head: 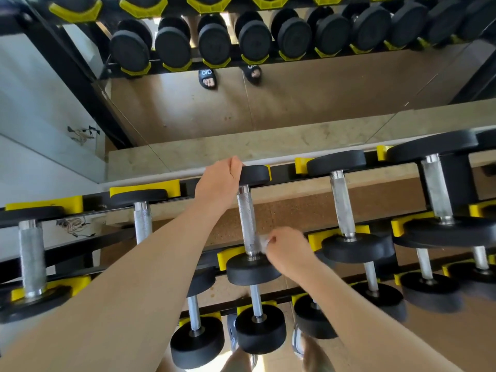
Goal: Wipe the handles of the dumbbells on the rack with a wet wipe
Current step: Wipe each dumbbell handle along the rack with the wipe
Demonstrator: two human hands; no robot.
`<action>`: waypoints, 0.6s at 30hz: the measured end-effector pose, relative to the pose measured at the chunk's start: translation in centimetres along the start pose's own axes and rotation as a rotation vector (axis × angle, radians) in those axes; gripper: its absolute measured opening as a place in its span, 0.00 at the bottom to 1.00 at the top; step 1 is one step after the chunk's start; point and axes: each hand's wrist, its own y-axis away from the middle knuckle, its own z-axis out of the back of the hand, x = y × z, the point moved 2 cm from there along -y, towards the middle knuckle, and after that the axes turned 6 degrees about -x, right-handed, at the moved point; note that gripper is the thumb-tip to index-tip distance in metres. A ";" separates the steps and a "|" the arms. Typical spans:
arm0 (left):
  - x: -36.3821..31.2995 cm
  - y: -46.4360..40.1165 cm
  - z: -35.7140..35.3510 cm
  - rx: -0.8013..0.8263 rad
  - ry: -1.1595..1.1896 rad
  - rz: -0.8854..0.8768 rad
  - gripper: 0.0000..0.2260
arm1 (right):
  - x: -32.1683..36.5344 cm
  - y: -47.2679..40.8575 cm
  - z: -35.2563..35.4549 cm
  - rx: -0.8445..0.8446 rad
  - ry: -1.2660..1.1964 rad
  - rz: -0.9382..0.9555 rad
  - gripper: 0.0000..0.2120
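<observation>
left arm extended forward and up across the view, nearly straight. the left hand (pixel 220 181) lies over the far black head of the middle dumbbell (pixel 248 224) on the top tier of the rack (pixel 150 187), back of the hand toward the camera, fingers curled over the head's far edge and gripping it.

right arm enters from lower right, elbow bent, wrist angled in toward the same dumbbell. the right hand (pixel 288 251) is closed, fingers bunched around a small white wet wipe (pixel 264 241); only a scrap of the wipe shows between thumb and fingers. the wipe is pressed against the near end of the knurled steel handle (pixel 247 218), just above the near head (pixel 252 269). the hand is slightly blurred.

the dumbbell lies front to back in yellow cradles (pixel 228 257), its far head under the left hand, its near head just beside the right wrist. neighbouring dumbbells sit on either side on the same tier, with a lower tier of smaller ones below.

beyond the rack a wall mirror (pixel 295 103) reflects a row of dumbbell heads and two feet in black slides.
</observation>
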 end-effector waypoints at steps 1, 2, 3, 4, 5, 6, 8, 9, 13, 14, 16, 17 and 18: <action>-0.1 -0.1 -0.1 -0.004 -0.017 -0.001 0.21 | 0.1 0.3 -0.4 0.034 0.012 0.013 0.11; -0.1 -0.1 -0.1 -0.007 -0.040 0.001 0.20 | 0.3 0.3 -0.6 0.062 -0.022 0.017 0.11; -0.3 -0.3 -0.2 -0.013 -0.076 -0.001 0.20 | 0.3 -0.3 -0.4 0.088 -0.063 0.017 0.10; -0.5 -0.5 -0.3 -0.013 -0.123 -0.003 0.20 | 0.7 -0.4 0.3 0.117 -0.133 0.005 0.08; -0.7 -0.7 -0.3 -0.011 -0.179 -0.011 0.19 | 1.1 -0.5 1.2 0.163 -0.167 -0.018 0.09; -1.3 -0.7 -0.6 -0.017 -0.229 -0.020 0.18 | 0.8 -0.5 2.3 0.205 -0.200 -0.028 0.13; -2.8 -0.4 -0.9 -0.046 -0.309 -0.071 0.17 | -0.4 -0.2 4.2 0.240 -0.418 0.057 0.15; -3.9 -0.3 -1.4 -0.060 -0.337 -0.105 0.16 | -1.6 0.0 5.9 0.116 -0.497 0.108 0.14; -8.8 -0.2 -4.4 -0.067 -0.298 -0.193 0.12 | -7.1 -1.2 11.5 -0.403 -0.207 0.369 0.15; -10.3 -0.2 -5.4 -0.056 -0.242 -0.200 0.14 | -8.0 -1.5 12.7 -0.465 -0.067 0.430 0.15; -13.2 -0.4 -7.4 -0.018 -0.085 -0.203 0.18 | -9.5 -2.3 14.6 -0.524 0.136 0.510 0.15; -14.4 -0.6 -8.4 0.012 -0.014 -0.194 0.19 | -10.1 -2.8 14.9 -0.542 0.250 0.555 0.16; -15.2 -0.7 -9.1 0.035 0.045 -0.181 0.19 | -10.3 -3.0 14.8 -0.558 0.352 0.617 0.17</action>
